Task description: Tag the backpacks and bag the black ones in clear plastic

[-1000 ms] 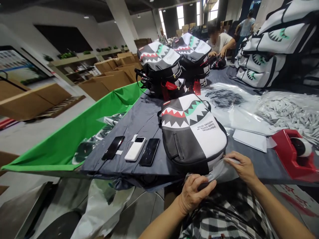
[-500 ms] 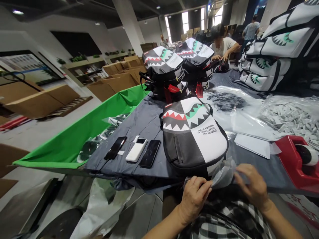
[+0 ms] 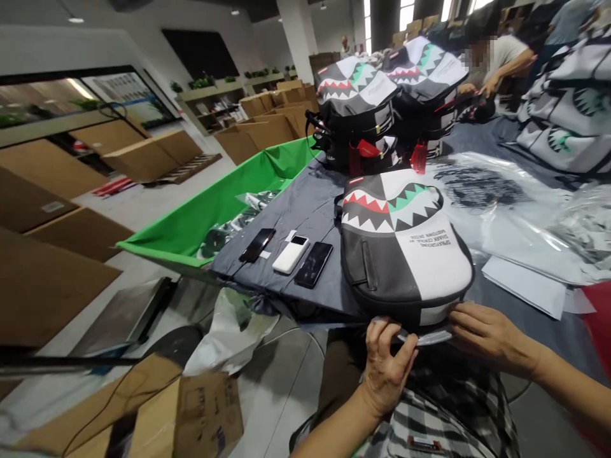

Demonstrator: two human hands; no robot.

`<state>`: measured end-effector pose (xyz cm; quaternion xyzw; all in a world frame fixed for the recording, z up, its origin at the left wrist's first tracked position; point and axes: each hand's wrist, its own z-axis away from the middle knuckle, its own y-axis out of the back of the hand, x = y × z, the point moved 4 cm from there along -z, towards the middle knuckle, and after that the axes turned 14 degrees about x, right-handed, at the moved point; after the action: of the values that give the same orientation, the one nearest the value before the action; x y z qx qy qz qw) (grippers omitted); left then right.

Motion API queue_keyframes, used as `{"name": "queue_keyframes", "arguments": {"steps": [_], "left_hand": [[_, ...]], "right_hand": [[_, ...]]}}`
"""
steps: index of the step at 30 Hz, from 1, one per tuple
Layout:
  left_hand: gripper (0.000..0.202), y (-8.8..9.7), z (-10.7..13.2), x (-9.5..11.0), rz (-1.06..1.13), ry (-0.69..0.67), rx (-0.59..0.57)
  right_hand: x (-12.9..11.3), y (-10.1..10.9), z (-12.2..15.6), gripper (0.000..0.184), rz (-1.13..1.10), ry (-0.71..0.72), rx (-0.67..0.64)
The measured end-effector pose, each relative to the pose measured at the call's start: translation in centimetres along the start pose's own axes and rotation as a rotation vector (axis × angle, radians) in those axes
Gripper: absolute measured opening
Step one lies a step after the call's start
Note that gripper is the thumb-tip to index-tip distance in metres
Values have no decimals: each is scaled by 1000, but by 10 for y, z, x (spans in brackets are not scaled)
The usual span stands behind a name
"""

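Observation:
A black, grey and white backpack [image 3: 405, 248] with a shark-mouth print lies flat at the near edge of the grey-covered table [image 3: 305, 210]. My left hand [image 3: 389, 362] and my right hand [image 3: 487, 334] are both closed on the rim of a clear plastic bag [image 3: 424, 336], held taut just under the backpack's near end. The left grips at the bag's left side, the right at its right side.
Two dark phones [image 3: 258, 245] [image 3: 314, 264] and a white power bank [image 3: 291, 254] lie left of the backpack. A green bin [image 3: 224, 203] adjoins the table. Stacked backpacks [image 3: 363, 108] stand behind, plastic bags [image 3: 501, 197] to the right. A person [image 3: 501, 57] works far off.
The view has swung left and down. Both hands have pulled the crumpled plastic bag open and flat against the backpack's near end.

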<state>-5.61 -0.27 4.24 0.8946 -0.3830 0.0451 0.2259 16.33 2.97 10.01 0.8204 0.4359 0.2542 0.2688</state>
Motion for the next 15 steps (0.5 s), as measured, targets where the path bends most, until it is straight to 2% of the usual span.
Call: {"name": "queue_keyframes", "arguments": {"steps": [3, 7, 13, 15], "left_hand": [[15, -9, 1, -9, 33, -49, 23], [13, -17, -3, -27, 132, -194, 44], [23, -18, -23, -38, 260, -428, 20], [28, -16, -28, -38, 291, -465, 34]], "right_hand": [[2, -1, 5, 13, 34, 45, 53], [3, -5, 8, 12, 84, -3, 64], [3, -13, 1, 22, -31, -29, -53], [5, -16, 1, 27, -67, -25, -83]]}}
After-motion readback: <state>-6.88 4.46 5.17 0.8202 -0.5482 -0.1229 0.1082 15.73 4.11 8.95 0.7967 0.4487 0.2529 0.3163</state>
